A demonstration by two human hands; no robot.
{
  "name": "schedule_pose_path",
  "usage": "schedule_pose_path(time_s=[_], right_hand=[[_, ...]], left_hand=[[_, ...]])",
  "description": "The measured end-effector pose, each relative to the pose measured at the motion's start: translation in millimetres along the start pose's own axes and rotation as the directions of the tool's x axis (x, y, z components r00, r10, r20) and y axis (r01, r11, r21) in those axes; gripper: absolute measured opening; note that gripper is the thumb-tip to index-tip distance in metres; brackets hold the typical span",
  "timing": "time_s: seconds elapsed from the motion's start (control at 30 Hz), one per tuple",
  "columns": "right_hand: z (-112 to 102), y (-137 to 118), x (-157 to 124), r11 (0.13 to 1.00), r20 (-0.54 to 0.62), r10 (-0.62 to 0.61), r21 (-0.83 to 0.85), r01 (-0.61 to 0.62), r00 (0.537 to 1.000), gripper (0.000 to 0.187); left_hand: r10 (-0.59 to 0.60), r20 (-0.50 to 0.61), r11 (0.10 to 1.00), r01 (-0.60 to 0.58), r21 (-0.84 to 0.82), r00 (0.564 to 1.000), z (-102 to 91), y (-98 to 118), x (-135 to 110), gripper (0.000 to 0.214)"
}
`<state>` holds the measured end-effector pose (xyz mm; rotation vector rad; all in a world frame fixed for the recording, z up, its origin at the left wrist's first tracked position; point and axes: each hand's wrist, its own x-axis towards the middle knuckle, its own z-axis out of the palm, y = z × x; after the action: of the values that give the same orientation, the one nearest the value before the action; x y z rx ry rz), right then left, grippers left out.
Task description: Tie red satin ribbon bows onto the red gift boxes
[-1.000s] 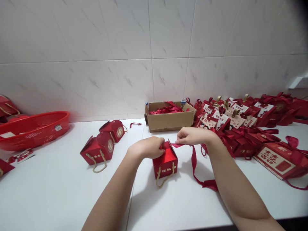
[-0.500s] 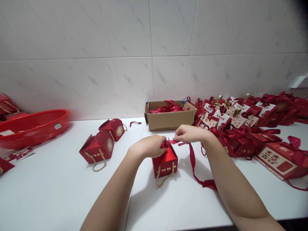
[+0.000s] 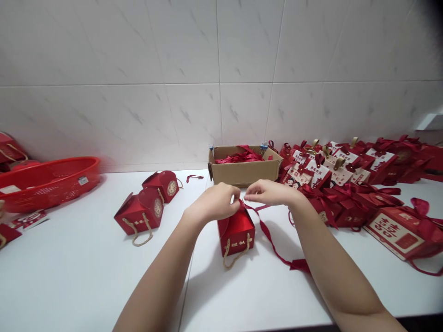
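The left hand (image 3: 221, 201) is curving over the box (image 3: 241, 232), the right hand (image 3: 269, 192) beside the ribbon (image 3: 266, 230). Whether either is pinching anything, I cannot tell.

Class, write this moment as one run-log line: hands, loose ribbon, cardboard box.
left hand: at top of red box; right hand: near loose ribbon; ribbon: trailing rightward; cardboard box: behind, holding ribbons
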<state>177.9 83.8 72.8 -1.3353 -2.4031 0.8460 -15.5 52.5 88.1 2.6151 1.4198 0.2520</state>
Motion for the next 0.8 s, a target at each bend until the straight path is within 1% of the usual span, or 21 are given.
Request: schedule_pose_path(time_s=[0.07, 0.1, 0.13, 0.2, 0.3, 0.37, 0.43, 0.5, 0.57, 0.6, 0.63, 0.7, 0.73, 0.8], right_hand=[[1, -1, 2, 0.997, -0.123, -0.045, 0.058, 0.052, 0.991, 0.04], [2, -2, 4, 0.988, -0.15, -0.083, 0.118, 0.101, 0.985, 0.042], [3, -3, 5, 0.969, -0.152, -0.127, 0.191, 0.155, 0.98, 0.042], [6, -7, 7, 0.906, -0.123, -0.223, 0.341, 0.252, 0.967, 0.042], [8, -14, 6, 0.799, -0.129, -0.322, 0.495, 0.343, 0.938, 0.035], [7, -19, 1, 0.756, -0.172, -0.327, 0.543, 0.367, 0.929, 0.029], [4, -23, -5, 0.741, -0.227, -0.296, 0.558, 0.373, 0.928, 0.024], [1, -27, -13, 0.738, -0.283, -0.264, 0.557, 0.382, 0.922, 0.021], [-2, -30, -20, 0.723, -0.348, -0.248, 0.555, 0.412, 0.904, 0.02], [-3, -31, -23, 0.709, -0.388, -0.244, 0.554, 0.436, 0.889, 0.02], [-4, -33, -27, 0.692, -0.432, -0.238, 0.553, 0.464, 0.87, 0.019], [-7, -35, -34, 0.656, -0.527, -0.222, 0.542, 0.525, 0.821, 0.017], [-8, -36, -38, 0.639, -0.57, -0.212, 0.534, 0.554, 0.794, 0.017], [-11, -38, -46, 0.606, -0.644, -0.194, 0.514, 0.606, 0.74, 0.015]], left_hand=[[0.004, -0.122, 1.0, -0.006, -0.016, 0.993, -4.8, 0, -2, 0.017], [0.009, -0.177, 0.999, -0.015, -0.03, 0.984, -7.3, 0, -4, 0.017], [0.017, -0.224, 0.998, -0.028, -0.047, 0.974, -9.9, 1, -6, 0.018], [0.027, -0.295, 0.995, -0.053, -0.08, 0.955, -14.9, 2, -10, 0.019], [0.024, -0.34, 0.991, -0.066, -0.113, 0.94, -21.4, 5, -17, 0.019], [0.02, -0.33, 0.99, -0.065, -0.127, 0.944, -24.8, 6, -22, 0.02], [0.014, -0.289, 0.99, -0.054, -0.131, 0.957, -26.9, 6, -26, 0.023], [-0.015, -0.204, 0.993, -0.01, -0.121, 0.979, -27.4, 3, -28, 0.027], [-0.08, -0.07, 0.993, 0.074, -0.091, 0.994, -25.9, -2, -27, 0.033], [-0.121, 0.01, 0.99, 0.122, -0.07, 0.993, -24.4, -5, -26, 0.038], [-0.16, 0.092, 0.985, 0.165, -0.048, 0.983, -22.6, -8, -24, 0.043], [-0.21, 0.232, 0.976, 0.219, -0.014, 0.95, -18.5, -13, -20, 0.052], [-0.219, 0.278, 0.973, 0.229, -0.004, 0.935, -16.5, -14, -17, 0.055], [-0.225, 0.328, 0.972, 0.234, 0.011, 0.918, -13.5, -15, -13, 0.056]])
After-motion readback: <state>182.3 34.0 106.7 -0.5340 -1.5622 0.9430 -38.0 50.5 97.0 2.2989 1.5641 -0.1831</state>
